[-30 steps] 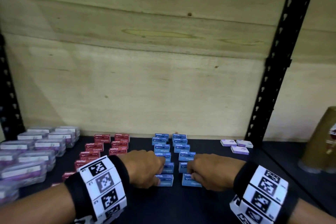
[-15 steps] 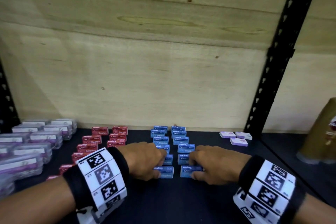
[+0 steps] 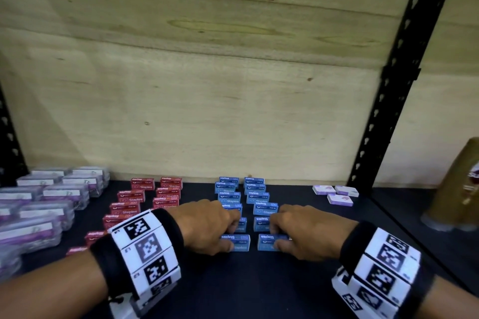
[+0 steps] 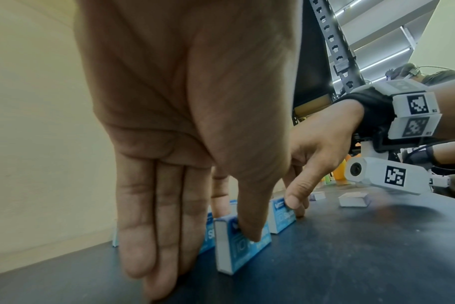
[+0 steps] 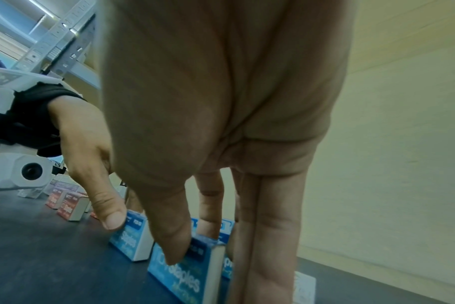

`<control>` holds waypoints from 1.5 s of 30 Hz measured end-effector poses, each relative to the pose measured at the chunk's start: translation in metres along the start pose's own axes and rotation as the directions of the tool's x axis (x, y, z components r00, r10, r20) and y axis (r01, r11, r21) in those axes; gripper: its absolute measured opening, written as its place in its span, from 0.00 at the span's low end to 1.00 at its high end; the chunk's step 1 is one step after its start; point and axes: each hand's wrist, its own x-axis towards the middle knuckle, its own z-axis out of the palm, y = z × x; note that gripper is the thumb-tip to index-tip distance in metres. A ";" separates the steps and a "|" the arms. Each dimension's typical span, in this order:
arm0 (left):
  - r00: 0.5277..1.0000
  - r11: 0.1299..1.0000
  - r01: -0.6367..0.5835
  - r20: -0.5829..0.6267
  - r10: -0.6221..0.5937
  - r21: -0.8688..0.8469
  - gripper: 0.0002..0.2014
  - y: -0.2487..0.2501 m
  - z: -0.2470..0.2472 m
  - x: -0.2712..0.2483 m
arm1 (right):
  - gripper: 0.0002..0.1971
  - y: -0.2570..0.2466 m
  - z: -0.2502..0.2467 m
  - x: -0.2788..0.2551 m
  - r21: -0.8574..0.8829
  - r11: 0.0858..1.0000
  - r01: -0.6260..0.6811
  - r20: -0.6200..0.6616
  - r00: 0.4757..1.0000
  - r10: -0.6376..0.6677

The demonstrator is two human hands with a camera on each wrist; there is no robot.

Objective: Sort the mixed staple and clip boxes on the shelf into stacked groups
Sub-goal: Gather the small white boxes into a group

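Two columns of blue staple boxes run from the plywood back wall toward me on the black shelf. My left hand pinches the nearest box of the left column. In the left wrist view its thumb presses the front of that box, and its other fingers point straight down to the shelf. My right hand pinches the nearest box of the right column. In the right wrist view the thumb lies on that box's front and a finger stands behind it.
Red staple boxes stand in two columns left of the blue ones. Clear purple-tinted clip boxes are stacked at the far left. Three small lilac boxes lie back right by a black upright. A brown cylinder stands beyond it.
Both hands stay on the two nearest blue boxes. The right box has turned from slightly skewed to square with its column, and the head view has shifted a little.
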 end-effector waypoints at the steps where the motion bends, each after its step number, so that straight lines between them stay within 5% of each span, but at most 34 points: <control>1: 1.000 1.000 0.008 -0.002 -0.008 -0.009 0.16 -0.001 0.000 0.000 | 0.12 0.001 0.000 -0.001 0.011 1.000 -0.003 0.004 1.000 0.003; 6: 0.999 0.998 0.049 -0.013 -0.049 0.041 0.27 -0.001 -0.010 -0.008 | 0.13 0.015 -0.012 -0.009 0.085 0.996 -0.010 0.015 1.000 0.009; 10: 0.977 0.982 0.012 -0.210 0.028 0.190 0.21 0.009 -0.033 -0.006 | 0.12 0.048 -0.027 -0.010 0.108 0.992 -0.070 -0.021 0.997 0.073; 13: 0.964 0.982 -0.042 -0.252 0.088 0.185 0.15 0.021 -0.048 0.009 | 0.10 0.083 -0.032 -0.007 0.107 0.982 -0.158 -0.008 0.987 0.160; 21: 0.980 0.974 -0.160 -0.097 0.176 0.158 0.14 0.048 -0.061 0.080 | 0.06 0.155 -0.030 0.001 0.052 0.941 -0.335 0.019 0.942 0.335; 32: 0.913 0.926 -0.374 0.193 0.359 0.050 0.20 0.060 -0.069 0.153 | 0.19 0.193 -0.017 0.031 0.077 0.896 -0.437 0.075 0.899 0.432; 45: 0.877 0.888 -0.455 0.201 0.436 0.063 0.14 0.070 -0.062 0.182 | 0.16 0.203 -0.016 0.042 0.074 0.882 -0.464 0.174 0.877 0.447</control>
